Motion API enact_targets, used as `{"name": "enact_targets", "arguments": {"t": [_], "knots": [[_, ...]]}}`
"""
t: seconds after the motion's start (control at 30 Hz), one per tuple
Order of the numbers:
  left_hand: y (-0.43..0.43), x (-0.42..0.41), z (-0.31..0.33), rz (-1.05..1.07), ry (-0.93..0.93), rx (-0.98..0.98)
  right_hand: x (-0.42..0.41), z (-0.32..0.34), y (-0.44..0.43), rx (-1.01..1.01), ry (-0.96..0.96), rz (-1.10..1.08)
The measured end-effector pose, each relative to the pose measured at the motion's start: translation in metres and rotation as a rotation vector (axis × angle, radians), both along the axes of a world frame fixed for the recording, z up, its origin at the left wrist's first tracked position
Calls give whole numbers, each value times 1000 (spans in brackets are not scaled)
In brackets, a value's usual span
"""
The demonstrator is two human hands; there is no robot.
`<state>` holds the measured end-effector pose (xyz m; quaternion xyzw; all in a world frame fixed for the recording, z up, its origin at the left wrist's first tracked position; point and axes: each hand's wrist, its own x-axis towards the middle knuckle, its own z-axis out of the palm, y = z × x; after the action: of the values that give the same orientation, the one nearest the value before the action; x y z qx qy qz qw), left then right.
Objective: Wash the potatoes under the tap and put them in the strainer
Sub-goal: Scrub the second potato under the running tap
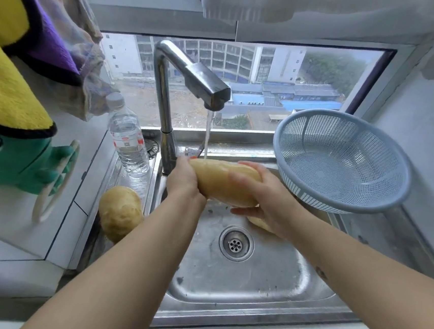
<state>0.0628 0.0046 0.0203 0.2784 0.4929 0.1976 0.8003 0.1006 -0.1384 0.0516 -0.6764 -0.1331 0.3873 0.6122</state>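
A long pale potato (219, 180) is held over the steel sink (265, 283), right under the stream running from the chrome tap (205, 83). My left hand (185, 180) grips its left end and my right hand (265, 198) wraps its right end. A second potato (120, 212) rests on the sink's left ledge. Part of a third potato (259, 222) shows in the basin beneath my right hand. The blue-grey plastic strainer (343, 160) sits tilted at the sink's back right corner with nothing in it.
A clear water bottle (129, 140) stands on the ledge left of the tap. Yellow and purple cloths (25, 26) and a green plush holder (17, 161) hang at the left wall. The drain (236, 243) lies mid-basin. A window is behind the tap.
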Motion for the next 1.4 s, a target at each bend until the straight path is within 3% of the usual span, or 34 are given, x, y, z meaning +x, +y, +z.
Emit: {"name": "enact_targets", "arguments": {"t": [0.1,0.17,0.3,0.4,0.47,0.63,0.77,0.9,1.03,1.13,1.23,1.4], "knots": [[5,-2,0,-22,12,-117,-1,-7,-1,-95,-515,31],[3,-4,2,-64,-6,-54,0,-10,0,-102,-604,1],[-5,-15,-1,-179,-37,499,9,-9,8,-108,-271,-118],[-3,-30,3,-376,-69,835,17,-11,10,-173,225,-144],[-2,-35,7,-442,-64,873,18,-13,8,-197,455,-103],[-7,-33,23,-321,45,861,17,-14,21,-21,638,-278],[-11,-32,41,-311,49,841,16,-28,46,131,664,-514],[-6,-42,57,-497,154,854,12,-41,62,175,655,-573],[15,-68,67,-834,209,605,15,-45,71,78,521,-334],[20,-83,55,-1010,186,396,16,-40,79,-16,299,-136],[8,-90,30,-868,118,280,15,-29,90,-77,-132,25],[-8,-77,8,-539,147,368,-2,-22,86,-157,-810,27]]}}
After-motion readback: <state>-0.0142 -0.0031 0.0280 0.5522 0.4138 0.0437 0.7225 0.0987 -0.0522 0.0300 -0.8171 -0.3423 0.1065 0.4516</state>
